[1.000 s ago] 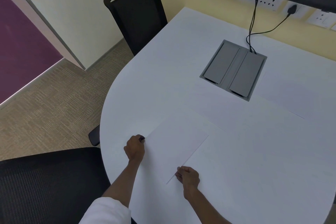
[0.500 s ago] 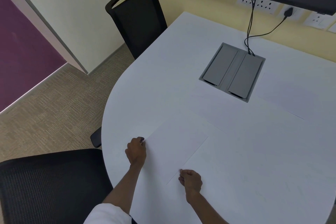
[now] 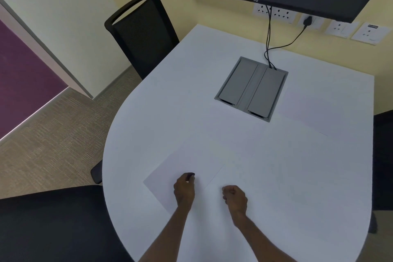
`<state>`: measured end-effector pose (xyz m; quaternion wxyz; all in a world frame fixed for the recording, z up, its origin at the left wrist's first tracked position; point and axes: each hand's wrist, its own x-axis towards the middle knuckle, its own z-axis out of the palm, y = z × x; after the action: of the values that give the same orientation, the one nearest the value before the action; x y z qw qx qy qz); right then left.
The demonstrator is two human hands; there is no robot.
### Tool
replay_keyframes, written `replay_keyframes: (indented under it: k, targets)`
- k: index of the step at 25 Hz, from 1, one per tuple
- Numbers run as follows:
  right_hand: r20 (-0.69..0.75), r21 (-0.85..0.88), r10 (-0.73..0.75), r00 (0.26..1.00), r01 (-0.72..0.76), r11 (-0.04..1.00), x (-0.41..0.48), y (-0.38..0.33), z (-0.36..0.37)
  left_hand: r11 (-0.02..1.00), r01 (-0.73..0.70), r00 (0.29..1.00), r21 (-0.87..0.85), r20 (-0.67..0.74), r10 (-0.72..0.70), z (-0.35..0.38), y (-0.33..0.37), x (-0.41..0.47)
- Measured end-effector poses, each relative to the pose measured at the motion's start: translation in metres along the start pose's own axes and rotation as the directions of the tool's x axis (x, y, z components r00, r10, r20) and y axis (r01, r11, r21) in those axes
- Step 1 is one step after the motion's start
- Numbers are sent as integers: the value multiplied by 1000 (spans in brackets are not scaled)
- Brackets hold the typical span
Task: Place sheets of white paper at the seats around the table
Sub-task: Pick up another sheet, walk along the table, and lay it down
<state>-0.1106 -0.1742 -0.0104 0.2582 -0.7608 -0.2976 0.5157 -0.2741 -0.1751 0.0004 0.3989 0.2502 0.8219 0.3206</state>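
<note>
Two sheets of white paper (image 3: 187, 161) (image 3: 306, 110), three black chairs (image 3: 144, 34) (image 3: 53, 225) (image 3: 382, 155), one table (image 3: 159, 112), two hands (image 3: 184, 189) (image 3: 235, 197)

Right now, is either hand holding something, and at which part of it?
The left hand rests its fingertips on the near part of the sheet of white paper, which lies flat on the table. The right hand is a loose fist, holding nothing visible.
</note>
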Motion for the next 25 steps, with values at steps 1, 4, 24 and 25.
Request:
replay_keyframes:
  k: [1, 4, 24, 25]
  targets:
    - [-2, -18, -24, 1000, 24, 1000, 11, -7, -11, 1000, 16, 1000, -22, 14, -16, 11, 7, -4]
    - [-15, -103, -105, 994, 103, 989, 41, -32, -40, 992, 56, 997, -110, 63, -49, 45, 28, -16]
    - [203, -481, -402, 893, 449, 753, 247, -177, -111, 956, 226, 974, -188, 70, -216, 202, 94, -20]
    - [234, -485, -400, 886, 463, 742, 251, -180, -109, 945, 246, 969, -214, 77, -235, 205, 97, -19]
